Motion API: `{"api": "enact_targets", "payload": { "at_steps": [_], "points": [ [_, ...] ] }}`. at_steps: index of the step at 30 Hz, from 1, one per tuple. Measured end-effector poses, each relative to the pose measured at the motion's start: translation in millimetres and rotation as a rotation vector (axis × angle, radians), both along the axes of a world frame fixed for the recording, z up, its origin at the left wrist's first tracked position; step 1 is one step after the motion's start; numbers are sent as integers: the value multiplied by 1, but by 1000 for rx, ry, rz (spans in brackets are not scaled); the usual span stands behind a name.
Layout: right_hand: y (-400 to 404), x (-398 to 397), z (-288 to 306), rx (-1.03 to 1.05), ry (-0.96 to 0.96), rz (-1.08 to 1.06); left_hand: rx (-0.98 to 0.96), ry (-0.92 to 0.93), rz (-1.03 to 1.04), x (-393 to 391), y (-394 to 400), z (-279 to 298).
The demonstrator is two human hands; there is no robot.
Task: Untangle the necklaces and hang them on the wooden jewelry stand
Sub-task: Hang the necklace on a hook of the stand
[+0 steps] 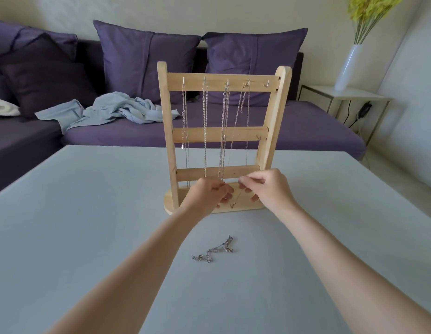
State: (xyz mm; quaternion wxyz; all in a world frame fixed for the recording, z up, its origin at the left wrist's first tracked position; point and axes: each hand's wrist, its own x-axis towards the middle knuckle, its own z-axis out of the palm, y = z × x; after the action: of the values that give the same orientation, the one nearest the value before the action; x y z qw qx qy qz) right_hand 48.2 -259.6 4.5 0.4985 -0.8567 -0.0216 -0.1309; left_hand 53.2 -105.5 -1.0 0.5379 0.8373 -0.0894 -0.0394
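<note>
Both hands, left (209, 194) and right (265, 186), are pinching a thin chain (236, 198) before the stand (221, 136). One tangled necklace (214, 250) is lying nearer on the table (89, 213).

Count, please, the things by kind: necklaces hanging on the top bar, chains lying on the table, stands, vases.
Necklaces hanging from the top bar's hooks: 4, the first, the second, the third and the fourth
Chains lying on the table: 1 tangled chain
Wooden jewelry stand: 1
White vase: 1
Total: 7
</note>
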Motion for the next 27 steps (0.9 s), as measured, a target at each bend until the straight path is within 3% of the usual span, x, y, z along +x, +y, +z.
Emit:
{"api": "enact_targets", "payload": {
  "at_steps": [10, 27],
  "points": [
    [1, 7, -2, -42, 6, -5, -86, 13, 47, 3, -6, -1],
    [5, 10, -4, -4, 41, -6, -60, 79, 34, 5, -6, -2]
  ]
}}
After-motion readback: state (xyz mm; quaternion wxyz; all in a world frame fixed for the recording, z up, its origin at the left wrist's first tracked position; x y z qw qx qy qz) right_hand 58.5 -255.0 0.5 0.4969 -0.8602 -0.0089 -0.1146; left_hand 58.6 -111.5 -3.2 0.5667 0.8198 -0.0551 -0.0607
